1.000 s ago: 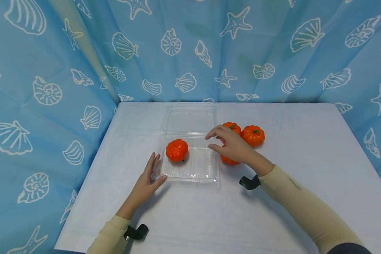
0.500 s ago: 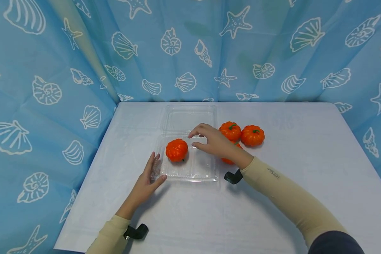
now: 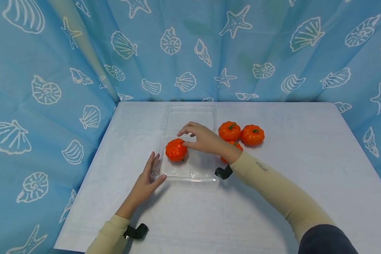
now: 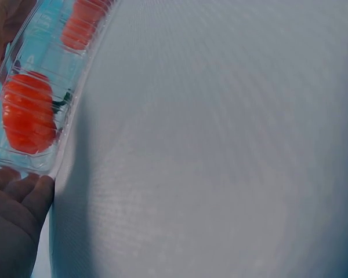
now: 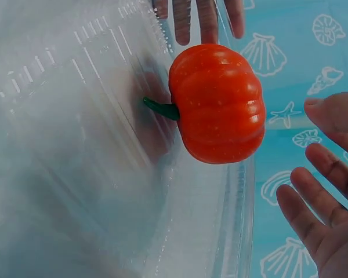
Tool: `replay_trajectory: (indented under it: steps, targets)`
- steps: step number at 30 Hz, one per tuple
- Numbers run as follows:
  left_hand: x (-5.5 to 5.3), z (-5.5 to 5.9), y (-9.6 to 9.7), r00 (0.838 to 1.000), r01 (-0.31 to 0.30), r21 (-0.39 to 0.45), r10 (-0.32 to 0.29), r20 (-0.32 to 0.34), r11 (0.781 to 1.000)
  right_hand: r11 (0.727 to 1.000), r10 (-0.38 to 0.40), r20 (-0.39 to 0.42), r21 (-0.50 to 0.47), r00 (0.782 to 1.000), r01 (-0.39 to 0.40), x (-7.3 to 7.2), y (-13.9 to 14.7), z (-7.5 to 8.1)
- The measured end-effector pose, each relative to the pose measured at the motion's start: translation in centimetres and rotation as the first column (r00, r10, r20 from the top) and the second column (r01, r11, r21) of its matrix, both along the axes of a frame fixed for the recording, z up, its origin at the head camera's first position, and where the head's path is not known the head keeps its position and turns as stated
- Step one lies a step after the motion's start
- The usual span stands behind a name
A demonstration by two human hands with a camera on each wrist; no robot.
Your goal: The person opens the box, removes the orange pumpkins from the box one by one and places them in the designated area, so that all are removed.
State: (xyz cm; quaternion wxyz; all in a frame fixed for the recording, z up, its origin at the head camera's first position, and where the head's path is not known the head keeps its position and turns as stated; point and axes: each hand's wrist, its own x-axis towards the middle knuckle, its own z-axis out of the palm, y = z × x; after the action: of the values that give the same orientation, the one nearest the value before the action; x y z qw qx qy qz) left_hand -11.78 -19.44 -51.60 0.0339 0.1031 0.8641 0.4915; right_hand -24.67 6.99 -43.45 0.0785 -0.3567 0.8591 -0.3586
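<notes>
One small orange pumpkin (image 3: 175,151) lies on its side in the left part of the clear plastic clamshell container (image 3: 197,179); its green stem shows in the right wrist view. My right hand (image 3: 203,139) is over the container, fingers spread and bent loosely, with the thumb overlapping the pumpkin's edge in the head view. The right wrist view shows a gap between that hand (image 5: 342,234) and the pumpkin (image 5: 217,104). My left hand (image 3: 147,186) rests along the container's left side and front corner, fingers extended. In the left wrist view its fingertips are right at the container's wall (image 4: 66,136).
The container's lid (image 3: 190,118) lies folded back behind it. To the right are more pumpkins: one at the back (image 3: 229,131), one farther right (image 3: 252,135), and one partly hidden by my right wrist (image 3: 236,145). A white cloth covers the table (image 3: 190,215); a blue shell-print curtain (image 3: 190,53) hangs behind.
My right hand has moved left, from beside the group of pumpkins to the pumpkin in the container, uncovering more of the group. The left hand and container have stayed put.
</notes>
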Motion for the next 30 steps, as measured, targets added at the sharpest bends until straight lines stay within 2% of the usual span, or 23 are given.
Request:
replay_trajectory:
  steps: [11, 22, 30]
  targets:
    - [0.0, 0.0, 0.0, 1.000, 0.009, 0.008, -0.009, -0.004, 1.000, 0.997, 0.078, 0.120, 0.014, 0.990, -0.080, -1.0, -1.2, -1.2]
    - [0.1, -0.1, -0.1, 1.000, 0.016, 0.016, -0.016, -0.016, 1.000, 0.977, 0.155, 0.101, 0.131, 0.983, -0.168, -0.6, -2.4, -1.9]
    - [0.1, -0.1, -0.1, 1.000, 0.012, 0.017, -0.012, -0.016, 1.000, 0.965, 0.143, 0.107, 0.208, 0.984, -0.163, -0.3, -2.5, -1.9]
